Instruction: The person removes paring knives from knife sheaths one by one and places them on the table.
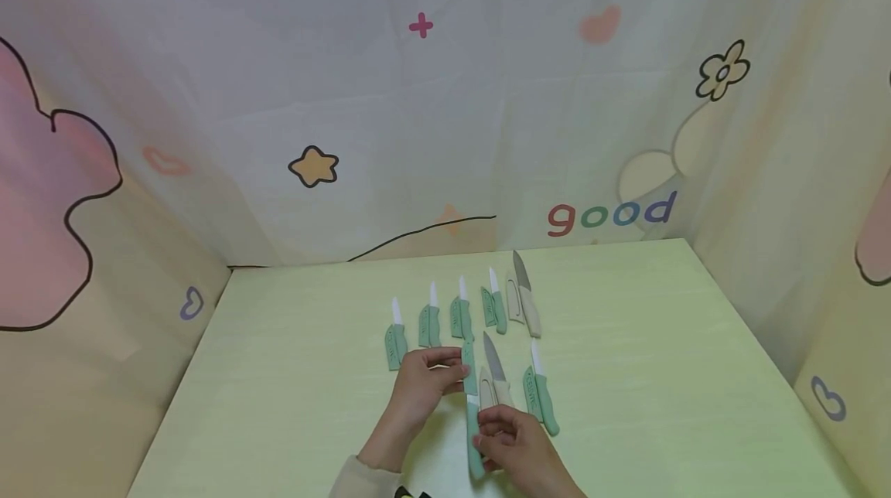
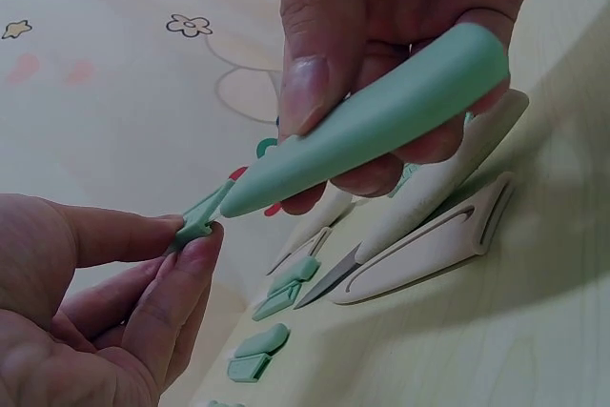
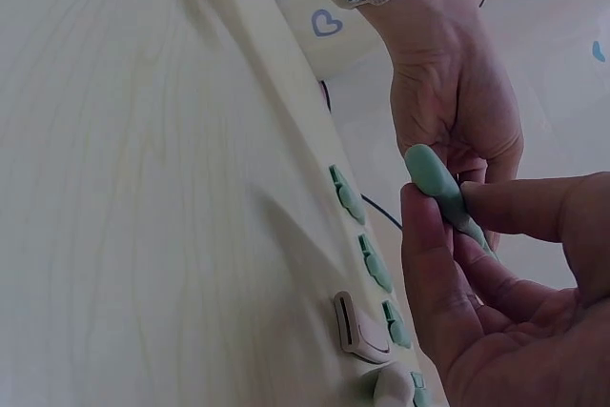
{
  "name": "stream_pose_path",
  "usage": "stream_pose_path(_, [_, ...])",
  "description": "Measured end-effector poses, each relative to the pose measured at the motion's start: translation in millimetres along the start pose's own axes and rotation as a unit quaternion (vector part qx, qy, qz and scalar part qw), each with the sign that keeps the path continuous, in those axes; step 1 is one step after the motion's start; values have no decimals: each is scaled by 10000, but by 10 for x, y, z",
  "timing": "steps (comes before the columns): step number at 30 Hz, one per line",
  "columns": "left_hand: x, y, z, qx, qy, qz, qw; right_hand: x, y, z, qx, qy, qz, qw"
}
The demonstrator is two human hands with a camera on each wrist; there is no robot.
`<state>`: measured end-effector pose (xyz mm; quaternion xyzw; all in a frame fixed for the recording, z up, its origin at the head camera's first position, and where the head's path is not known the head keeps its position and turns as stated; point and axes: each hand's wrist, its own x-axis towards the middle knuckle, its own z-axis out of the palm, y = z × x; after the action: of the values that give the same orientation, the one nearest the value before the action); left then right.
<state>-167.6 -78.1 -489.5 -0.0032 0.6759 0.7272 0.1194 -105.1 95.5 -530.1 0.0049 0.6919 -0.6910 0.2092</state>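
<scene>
My left hand [image 1: 420, 382] pinches a green blade sheath [image 1: 469, 369] between thumb and fingers. In my right hand [image 1: 517, 444] is the green handle [image 1: 474, 436] of a paring knife. Knife and sheath are lined up end to end, with a short strip of white blade showing between them; the sheath hides the rest. In the left wrist view, the handle [image 2: 372, 131] slants toward the sheath [image 2: 198, 221]. Just beside the held knife, a beige-handled knife [image 1: 496, 363] with a grey blade lies by its beige sheath [image 1: 486, 388], partly behind my right hand.
Several green paring knives with white blades lie on the pale table [image 1: 292, 405], each beside its green sheath. One such knife [image 1: 546, 401] is at the right, another [image 1: 399, 335] at the left. A second beige knife [image 1: 529, 308] lies farther back. A printed curtain [image 1: 445, 111] hangs behind.
</scene>
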Motion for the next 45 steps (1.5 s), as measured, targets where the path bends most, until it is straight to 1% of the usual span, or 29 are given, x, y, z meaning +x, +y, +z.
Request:
stream_pose_path(4, [24,-28,-16,-32,-4,4,10000,-4,9,13,-22,-35,168,9998])
stream_pose_path(8, [113,-164,-50,-68,6,12,10000,-14,17,17,-37,-86,265,9996])
stream_pose_path(11, [175,-274,-75,-104,27,12,9999,-30,11,18,-43,-104,261,9996])
stream_pose_path(14, [188,-317,-87,-136,60,18,9999,-48,11,21,-50,-125,227,9997])
stream_pose_path(17, [185,-314,-103,-135,129,60,9998,-67,31,21,-35,-226,165,9996])
stream_pose_path(21, [192,-257,-139,-136,376,182,9990,-83,120,17,-32,-454,229,9987])
stream_pose_path(25, [218,-217,-169,-125,523,231,9983,-94,216,45,-133,-488,493,9975])
stream_pose_path(28, [229,-233,-181,-97,555,231,9981,-106,240,75,-214,-490,666,9963])
stream_pose_path(32, [221,-251,-199,-19,695,205,9974,-125,255,74,-266,-543,597,9964])
stream_pose_path(34, [218,-257,-210,4,748,185,9970,-134,254,57,-300,-505,521,9969])
stream_pose_path(37, [212,-262,-224,-2,752,160,9970,-142,244,29,-228,-426,508,9975])
stream_pose_path(40, [195,-272,-232,-9,677,148,9976,-143,231,-6,75,-362,456,9983])
stream_pose_path(42, [171,-278,-226,-5,621,130,9980,-138,220,-26,258,-331,375,9984])
stream_pose_path(45, [129,-286,-208,22,528,96,9986,-131,198,-55,340,-197,249,9989])
